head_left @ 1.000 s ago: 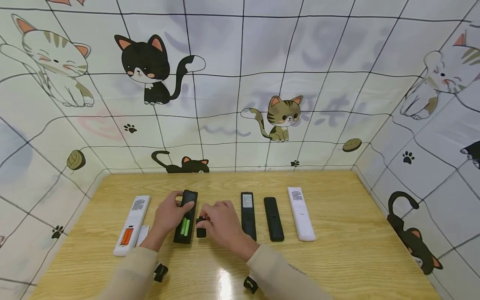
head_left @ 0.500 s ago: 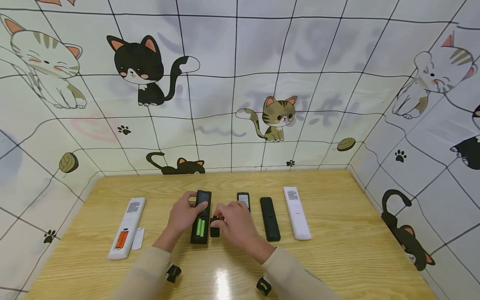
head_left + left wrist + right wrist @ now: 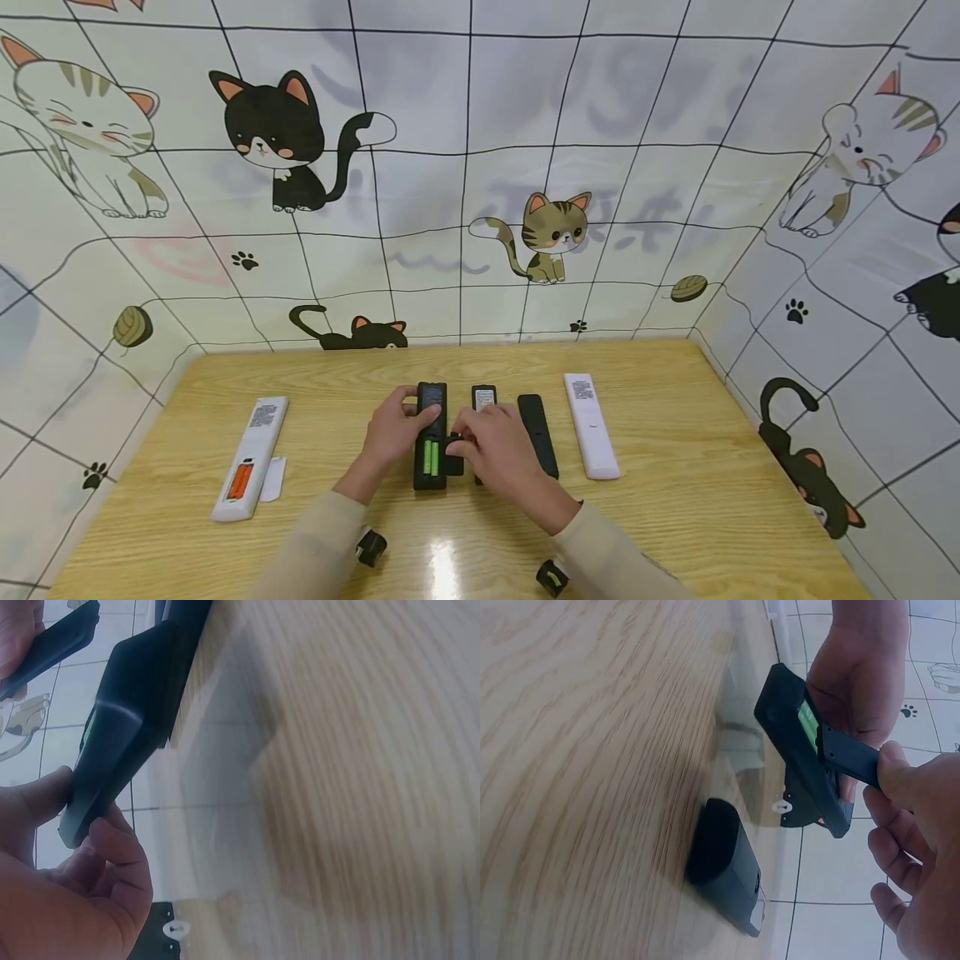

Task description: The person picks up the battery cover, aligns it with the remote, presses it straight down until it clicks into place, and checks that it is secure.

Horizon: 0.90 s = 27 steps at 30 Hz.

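Note:
My left hand [image 3: 393,433] holds a black remote control [image 3: 432,397] by its upper part, thumb across its back. Two green batteries [image 3: 431,458] show in its uncovered compartment. In the left wrist view the remote [image 3: 124,720] looks raised and tilted off the table. My right hand [image 3: 498,450] pinches a small black battery cover [image 3: 454,467] at the remote's right edge. The right wrist view puts the cover [image 3: 849,756] at the batteries' end, overlapping the compartment's edge; whether it touches I cannot tell.
On the wooden table [image 3: 660,467] at left lies a white remote [image 3: 255,446] showing an orange battery, with its white cover [image 3: 273,479] beside it. A labelled black remote [image 3: 483,397], partly behind my right hand, another black remote [image 3: 538,433] and a white one [image 3: 591,427] lie rightward.
Both hands have moved right with the remote and the battery cover. The gap between cover and remote has narrowed. The head view has shifted slightly.

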Each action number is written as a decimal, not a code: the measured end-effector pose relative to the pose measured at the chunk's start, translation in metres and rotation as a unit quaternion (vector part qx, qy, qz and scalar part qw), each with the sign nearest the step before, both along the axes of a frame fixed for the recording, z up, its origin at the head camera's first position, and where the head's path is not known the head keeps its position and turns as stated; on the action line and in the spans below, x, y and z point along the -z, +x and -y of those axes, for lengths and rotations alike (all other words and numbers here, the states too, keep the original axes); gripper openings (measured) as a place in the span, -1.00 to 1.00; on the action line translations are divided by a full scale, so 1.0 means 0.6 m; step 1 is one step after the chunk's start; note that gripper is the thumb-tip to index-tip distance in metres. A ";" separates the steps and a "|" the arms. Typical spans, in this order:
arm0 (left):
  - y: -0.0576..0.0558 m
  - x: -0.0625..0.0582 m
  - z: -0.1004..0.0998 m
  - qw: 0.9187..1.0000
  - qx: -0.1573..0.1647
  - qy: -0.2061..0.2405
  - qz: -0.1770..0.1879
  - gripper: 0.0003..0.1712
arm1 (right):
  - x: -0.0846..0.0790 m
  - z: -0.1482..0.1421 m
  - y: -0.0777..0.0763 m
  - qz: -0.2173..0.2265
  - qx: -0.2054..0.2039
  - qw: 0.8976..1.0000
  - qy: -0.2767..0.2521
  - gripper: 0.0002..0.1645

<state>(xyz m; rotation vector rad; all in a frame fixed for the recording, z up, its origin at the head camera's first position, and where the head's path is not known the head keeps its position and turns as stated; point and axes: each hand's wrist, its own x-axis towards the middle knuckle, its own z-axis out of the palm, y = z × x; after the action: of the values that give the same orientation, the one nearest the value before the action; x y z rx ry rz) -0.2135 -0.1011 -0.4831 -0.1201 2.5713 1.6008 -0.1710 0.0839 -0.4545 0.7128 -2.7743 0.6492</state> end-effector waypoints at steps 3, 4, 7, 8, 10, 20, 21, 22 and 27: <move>0.000 0.003 -0.009 1.000 0.004 0.008 0.002 -0.39 | 0.000 -0.008 0.002 -0.003 0.002 1.000 0.003 -0.76; 0.001 0.004 -0.012 1.000 0.005 0.010 0.002 -0.39 | 0.000 -0.011 0.002 -0.005 0.002 1.000 0.002 -0.76; 0.003 0.006 -0.017 1.000 0.008 0.013 0.004 -0.40 | 0.000 -0.017 0.003 -0.007 -0.001 1.000 -0.006 -0.77; 0.004 0.007 -0.018 1.000 0.009 0.015 0.004 -0.41 | 0.000 -0.019 0.004 -0.007 -0.002 1.000 -0.009 -0.77; 0.005 0.009 -0.020 1.000 0.013 0.021 0.002 -0.44 | 0.002 -0.023 0.004 -0.010 -0.003 1.000 -0.011 -0.76; 0.005 0.019 -0.022 0.996 0.049 0.076 -0.017 -0.56 | 0.013 -0.032 -0.001 -0.054 -0.036 0.998 -0.026 -0.72; 0.005 0.020 -0.022 0.995 0.050 0.079 -0.019 -0.57 | 0.014 -0.031 -0.001 -0.063 -0.040 0.997 -0.027 -0.72; 0.005 0.020 -0.023 0.995 0.051 0.081 -0.020 -0.57 | 0.016 -0.030 -0.001 -0.071 -0.044 0.996 -0.028 -0.72; 0.005 0.022 -0.023 0.995 0.052 0.084 -0.025 -0.57 | 0.026 -0.020 -0.003 -0.103 -0.051 0.993 -0.008 -0.72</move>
<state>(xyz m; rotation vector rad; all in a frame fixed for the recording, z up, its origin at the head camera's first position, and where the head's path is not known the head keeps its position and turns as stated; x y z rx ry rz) -0.2103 -0.0874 -0.4960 0.0686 2.4198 1.7916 -0.1730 0.0956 -0.4698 0.8718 -2.5548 0.5806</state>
